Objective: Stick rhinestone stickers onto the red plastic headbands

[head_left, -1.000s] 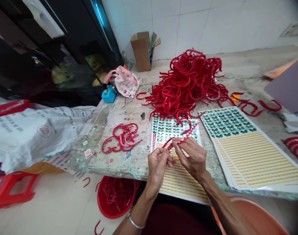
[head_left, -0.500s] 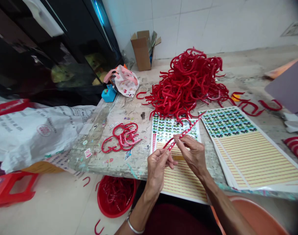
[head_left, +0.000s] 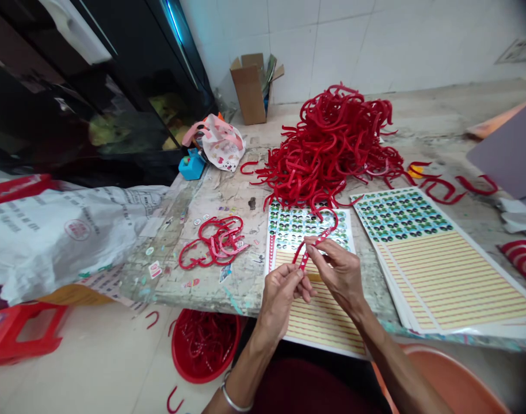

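Observation:
A curved red strip (head_left: 333, 221) with small pale marks spans both hands above a printed sticker sheet (head_left: 327, 322). Its lower end is pinched in my left hand (head_left: 282, 290). The fingertips of my right hand (head_left: 337, 270) close on the strip a little higher up, and its far end hooks over beyond them. Just behind the sheet rises a big heap of red curved strips (head_left: 327, 144). Several similar pieces (head_left: 222, 244) lie in a loose group on the table to the left.
More sticker sheets (head_left: 453, 276) are stacked at the right. A cardboard box (head_left: 249, 95), a blue tape dispenser (head_left: 191, 166) and a patterned bag (head_left: 224, 144) stand at the back left. Below the table edge are a red basin (head_left: 206, 345) of strips and an orange tub (head_left: 444, 379).
The upper part of the strip between my hands has gone from a straight diagonal line to a hooked curve. Both hands have shifted only slightly.

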`<state>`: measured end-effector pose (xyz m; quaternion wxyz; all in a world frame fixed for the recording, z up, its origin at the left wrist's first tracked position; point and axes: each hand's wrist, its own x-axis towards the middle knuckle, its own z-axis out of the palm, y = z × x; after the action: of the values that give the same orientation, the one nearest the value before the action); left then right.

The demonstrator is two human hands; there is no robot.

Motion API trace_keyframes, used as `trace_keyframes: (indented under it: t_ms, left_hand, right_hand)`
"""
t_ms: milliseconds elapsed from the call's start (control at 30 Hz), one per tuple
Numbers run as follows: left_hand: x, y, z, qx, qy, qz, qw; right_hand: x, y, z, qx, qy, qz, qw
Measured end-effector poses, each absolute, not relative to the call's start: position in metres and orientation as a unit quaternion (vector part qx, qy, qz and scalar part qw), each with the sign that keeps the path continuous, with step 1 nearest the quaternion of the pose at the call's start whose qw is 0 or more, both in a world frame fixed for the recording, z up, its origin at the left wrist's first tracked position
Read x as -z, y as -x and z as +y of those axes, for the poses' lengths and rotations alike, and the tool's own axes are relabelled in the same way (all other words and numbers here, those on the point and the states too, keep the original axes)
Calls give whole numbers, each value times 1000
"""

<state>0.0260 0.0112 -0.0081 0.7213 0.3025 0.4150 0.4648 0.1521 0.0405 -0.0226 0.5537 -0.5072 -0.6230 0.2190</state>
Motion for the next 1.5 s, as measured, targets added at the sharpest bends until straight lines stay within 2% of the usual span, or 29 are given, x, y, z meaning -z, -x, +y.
trace_keyframes:
  t_ms: [300, 700, 900, 1067, 1333, 1500]
  left_hand:
    - [-1, -26, 22, -440, -363, 375, 731]
    - [-1, -26, 16, -428, -341, 371, 750]
    - [0, -24, 13, -415, -321, 363, 770]
    - [5, -24, 9, -414, -318, 356, 775]
    - [8, -22, 8, -413, -347, 356, 763]
    - [11, -21, 9, -408, -397, 373, 732]
  right_hand:
    - [24, -152, 33, -209, 498, -650, 535]
    - [23, -151, 29, -246, 513, -624, 536]
    - [23, -155, 29, -451, 501, -476, 565]
    - [21, -162, 33, -515, 480, -438, 559]
    - [12, -166, 32, -469, 500, -459, 565]
    - [5, -164, 24, -366, 520, -512, 577]
